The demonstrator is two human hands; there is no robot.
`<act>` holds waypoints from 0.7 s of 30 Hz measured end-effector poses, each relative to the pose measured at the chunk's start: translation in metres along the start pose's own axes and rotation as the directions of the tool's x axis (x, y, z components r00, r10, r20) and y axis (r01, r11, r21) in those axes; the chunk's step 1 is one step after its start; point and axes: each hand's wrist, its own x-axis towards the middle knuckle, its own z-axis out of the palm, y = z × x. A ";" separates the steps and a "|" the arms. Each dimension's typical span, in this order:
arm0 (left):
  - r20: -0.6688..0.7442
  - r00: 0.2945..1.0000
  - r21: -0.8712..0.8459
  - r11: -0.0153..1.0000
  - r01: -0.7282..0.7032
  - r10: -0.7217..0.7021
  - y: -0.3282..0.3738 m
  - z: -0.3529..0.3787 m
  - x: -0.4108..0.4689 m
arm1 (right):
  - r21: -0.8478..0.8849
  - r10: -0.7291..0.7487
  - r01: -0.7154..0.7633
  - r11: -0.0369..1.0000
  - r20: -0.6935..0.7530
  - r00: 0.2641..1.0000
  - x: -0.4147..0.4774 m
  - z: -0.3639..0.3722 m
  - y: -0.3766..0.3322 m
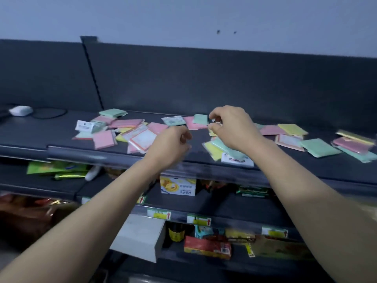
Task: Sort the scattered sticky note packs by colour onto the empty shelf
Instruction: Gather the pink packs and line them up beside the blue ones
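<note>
Sticky note packs in pink, green and yellow lie scattered along the dark top shelf (61, 137). A loose heap of pink packs (103, 139) lies at the left, and green (319, 147) and yellow packs (292, 129) lie at the right. My right hand (232, 127) hovers over the middle of the shelf. Its thumb and forefinger pinch the right edge of a small green pack (200, 119) that lies on a pink pack (190, 123). My left hand (173, 145) is blurred, its fingers curled with nothing in them, just left of a yellow and green pile (214, 149).
A white device (20, 110) with a black cable lies at the shelf's far left. The shelf's dark back panel (224, 82) rises behind the packs. Lower shelves hold boxed and bagged goods, among them a white and yellow box (177, 185). Price tags (199, 219) line the lower rails.
</note>
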 end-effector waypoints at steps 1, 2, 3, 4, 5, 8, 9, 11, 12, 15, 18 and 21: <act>-0.016 0.999 0.013 1.000 0.029 -0.029 -0.008 -0.004 0.002 | 0.017 -0.030 0.030 0.999 0.008 1.000 0.009 0.006 -0.006; -0.034 0.998 0.025 0.998 0.054 -0.053 -0.016 -0.008 0.003 | 0.035 -0.059 0.059 0.998 0.018 0.998 0.018 0.012 -0.011; -0.052 0.996 0.039 0.996 0.077 -0.075 -0.023 -0.011 0.005 | 0.051 -0.087 0.086 0.995 0.029 0.996 0.027 0.018 -0.017; -0.070 0.993 0.051 0.993 0.103 -0.099 -0.030 -0.015 0.007 | 0.067 -0.115 0.112 0.991 0.038 0.993 0.035 0.023 -0.021; -0.085 0.988 0.064 0.989 0.133 -0.128 -0.036 -0.018 0.009 | 0.080 -0.144 0.140 0.987 0.044 0.989 0.044 0.027 -0.025; -0.127 0.967 0.089 0.968 0.233 -0.221 -0.053 -0.025 0.019 | 0.118 -0.215 0.206 0.971 0.066 0.974 0.071 0.038 -0.033; -0.140 0.958 0.088 0.960 0.265 -0.251 -0.058 -0.027 0.022 | 0.131 -0.231 0.220 0.967 0.074 0.970 0.079 0.041 -0.035; -0.169 0.935 0.087 0.941 0.328 -0.311 -0.069 -0.030 0.026 | 0.158 -0.258 0.242 0.957 0.086 0.962 0.094 0.049 -0.037; -0.182 0.924 0.089 0.930 0.356 -0.337 -0.074 -0.032 0.027 | 0.172 -0.271 0.253 0.952 0.089 0.958 0.101 0.053 -0.039; -0.227 0.891 0.088 0.903 0.421 -0.394 -0.092 -0.041 0.029 | 0.194 -0.292 0.268 0.944 0.107 0.950 0.118 0.069 -0.045; -0.258 0.852 0.069 0.871 0.487 -0.456 -0.113 -0.049 0.032 | 0.197 -0.291 0.259 0.946 0.158 0.944 0.132 0.087 -0.052; -0.262 0.830 0.064 0.849 0.524 -0.492 -0.134 -0.054 0.038 | 0.192 -0.296 0.258 0.947 0.207 0.932 0.146 0.101 -0.059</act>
